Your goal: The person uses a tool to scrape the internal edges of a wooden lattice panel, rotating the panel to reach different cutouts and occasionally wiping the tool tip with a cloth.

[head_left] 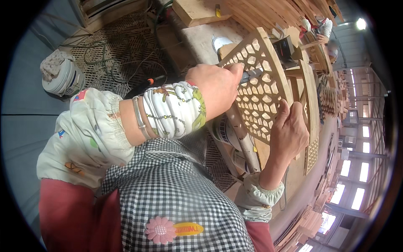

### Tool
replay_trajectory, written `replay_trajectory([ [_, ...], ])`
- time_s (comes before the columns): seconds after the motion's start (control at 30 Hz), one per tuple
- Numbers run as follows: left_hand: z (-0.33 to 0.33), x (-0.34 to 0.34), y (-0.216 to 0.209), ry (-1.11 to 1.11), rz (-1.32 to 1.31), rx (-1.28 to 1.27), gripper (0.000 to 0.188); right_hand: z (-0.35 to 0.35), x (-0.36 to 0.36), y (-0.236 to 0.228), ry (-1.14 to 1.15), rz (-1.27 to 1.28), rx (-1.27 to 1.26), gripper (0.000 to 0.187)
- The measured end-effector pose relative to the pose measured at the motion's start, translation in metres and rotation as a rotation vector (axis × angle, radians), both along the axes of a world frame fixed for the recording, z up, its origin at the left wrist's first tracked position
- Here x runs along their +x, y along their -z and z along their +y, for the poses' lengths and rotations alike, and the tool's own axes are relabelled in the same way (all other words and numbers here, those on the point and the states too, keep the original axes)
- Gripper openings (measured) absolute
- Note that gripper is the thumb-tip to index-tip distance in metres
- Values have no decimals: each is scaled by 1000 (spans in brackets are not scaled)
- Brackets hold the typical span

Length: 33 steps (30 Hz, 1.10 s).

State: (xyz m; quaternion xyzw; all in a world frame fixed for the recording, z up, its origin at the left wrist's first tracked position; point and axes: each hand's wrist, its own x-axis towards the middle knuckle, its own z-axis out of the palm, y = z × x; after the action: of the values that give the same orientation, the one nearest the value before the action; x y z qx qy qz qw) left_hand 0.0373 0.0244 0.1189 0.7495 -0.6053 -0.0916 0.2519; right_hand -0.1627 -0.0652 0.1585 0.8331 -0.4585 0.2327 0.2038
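Black-and-white checked cloth apron (172, 180) lies nearest; beyond it the left hand (218, 86) seems curled around a grey tool (252, 74), while the right hand (290, 130) clamps the pale wooden lattice panel (275, 59) between them. Its pattern looks fully formed; what remains cannot be told.

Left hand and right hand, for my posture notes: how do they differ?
The left hand holds a grey tool over the lattice panel; the right hand grips the panel's edge. The left hand has a patterned wristband behind it; the right hand has none. Both are gloveless.
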Motion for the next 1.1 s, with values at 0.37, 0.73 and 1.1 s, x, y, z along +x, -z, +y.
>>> replay_trajectory([
  [0.37, -11, 2, 4, -35, -7, -70, 39, 11, 5, -2, 9, 26, -9, 41],
  [0.73, 64, 24, -16, 26, 39, 47, 37, 4, -1, 2, 20, -2, -12, 43],
  [1.1, 28, 17, -28, 24, -72, -14, 37, 16, 4, 0, -13, 50, -27, 41],
])
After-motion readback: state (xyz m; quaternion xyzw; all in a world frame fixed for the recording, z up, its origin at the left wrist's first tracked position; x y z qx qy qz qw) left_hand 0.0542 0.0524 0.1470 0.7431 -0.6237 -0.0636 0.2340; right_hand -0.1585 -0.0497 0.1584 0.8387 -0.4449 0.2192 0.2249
